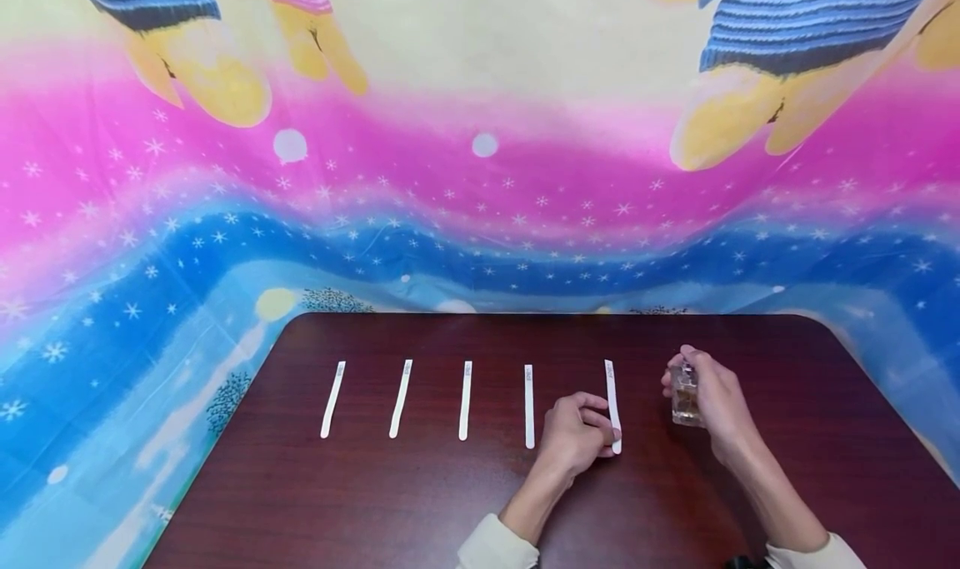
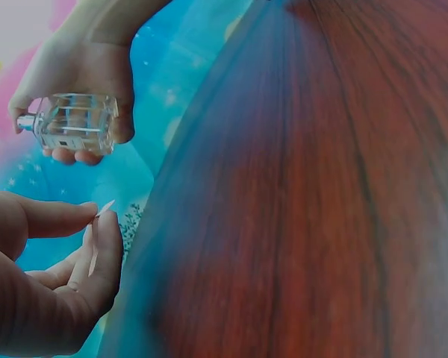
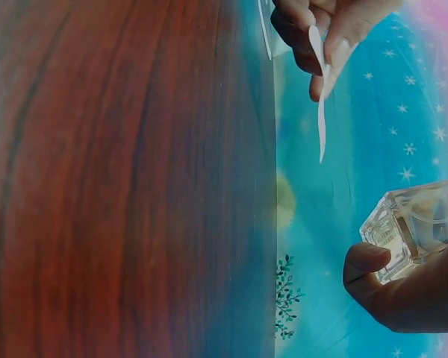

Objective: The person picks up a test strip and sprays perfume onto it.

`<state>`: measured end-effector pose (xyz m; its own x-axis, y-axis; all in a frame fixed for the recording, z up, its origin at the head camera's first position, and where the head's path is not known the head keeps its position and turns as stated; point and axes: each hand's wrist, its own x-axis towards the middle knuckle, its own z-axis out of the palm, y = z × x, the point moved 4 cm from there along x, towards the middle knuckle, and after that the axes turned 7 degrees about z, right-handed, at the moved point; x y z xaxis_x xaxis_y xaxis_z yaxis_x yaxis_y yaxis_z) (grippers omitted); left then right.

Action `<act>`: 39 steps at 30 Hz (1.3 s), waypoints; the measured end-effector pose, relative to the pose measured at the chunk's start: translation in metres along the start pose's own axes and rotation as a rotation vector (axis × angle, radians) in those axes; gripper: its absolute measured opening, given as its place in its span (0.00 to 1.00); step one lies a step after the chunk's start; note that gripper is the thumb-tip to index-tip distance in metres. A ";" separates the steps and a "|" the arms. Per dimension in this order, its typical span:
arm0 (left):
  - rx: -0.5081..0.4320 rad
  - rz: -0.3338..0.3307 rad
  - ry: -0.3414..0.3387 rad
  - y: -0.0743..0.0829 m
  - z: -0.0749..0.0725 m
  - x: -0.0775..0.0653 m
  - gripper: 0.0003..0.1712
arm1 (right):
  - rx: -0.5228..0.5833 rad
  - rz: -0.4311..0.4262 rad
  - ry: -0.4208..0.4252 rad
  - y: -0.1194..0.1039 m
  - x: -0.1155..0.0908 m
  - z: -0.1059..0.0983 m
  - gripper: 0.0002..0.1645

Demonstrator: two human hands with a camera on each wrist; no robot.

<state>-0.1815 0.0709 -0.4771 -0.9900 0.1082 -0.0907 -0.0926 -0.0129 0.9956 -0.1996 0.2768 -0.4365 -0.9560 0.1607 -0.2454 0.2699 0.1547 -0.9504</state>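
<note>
My left hand [image 1: 573, 433] pinches the lower end of a white paper perfume test strip [image 1: 612, 398] between thumb and finger. In the right wrist view this strip [image 3: 321, 127] is held up off the table, slightly bent. To its right, my right hand [image 1: 718, 396] grips a clear glass perfume bottle [image 1: 684, 402] holding some amber liquid. A fingertip of that hand lies on the silver spray top [image 2: 27, 121], seen in the left wrist view. The bottle and the strip are apart. Small dark writing marks the strip's far end.
Several more test strips lie in a spaced row to the left, among them a strip [image 1: 528, 406] beside my left hand and one [image 1: 333, 400] at the far left. The dark red wooden table [image 1: 390, 502] ends at a printed cloth backdrop [image 1: 480, 202].
</note>
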 end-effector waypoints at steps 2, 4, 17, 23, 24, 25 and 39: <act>0.017 0.009 -0.002 -0.001 -0.002 0.001 0.21 | 0.003 0.007 -0.005 0.000 0.000 0.000 0.26; 0.029 0.017 -0.003 -0.002 -0.004 0.002 0.21 | 0.010 0.012 -0.008 0.001 0.000 0.001 0.26; 0.137 0.020 0.018 -0.007 -0.009 0.010 0.20 | -0.010 -0.013 -0.016 -0.003 0.000 0.004 0.26; 0.188 0.014 0.021 -0.007 -0.010 0.012 0.20 | 0.007 -0.008 -0.032 0.001 0.000 0.006 0.26; 0.200 0.014 0.021 -0.007 -0.010 0.013 0.20 | 0.005 -0.010 -0.034 0.001 0.000 0.006 0.26; 0.219 0.017 0.020 -0.007 -0.010 0.013 0.20 | 0.004 -0.013 -0.033 0.001 -0.001 0.006 0.26; 0.438 0.062 0.027 -0.004 -0.008 0.015 0.17 | 0.008 -0.003 -0.048 0.002 0.000 0.008 0.28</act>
<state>-0.1972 0.0642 -0.4824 -0.9952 0.0947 -0.0251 0.0154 0.4042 0.9145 -0.1996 0.2695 -0.4398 -0.9613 0.1128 -0.2511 0.2662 0.1473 -0.9526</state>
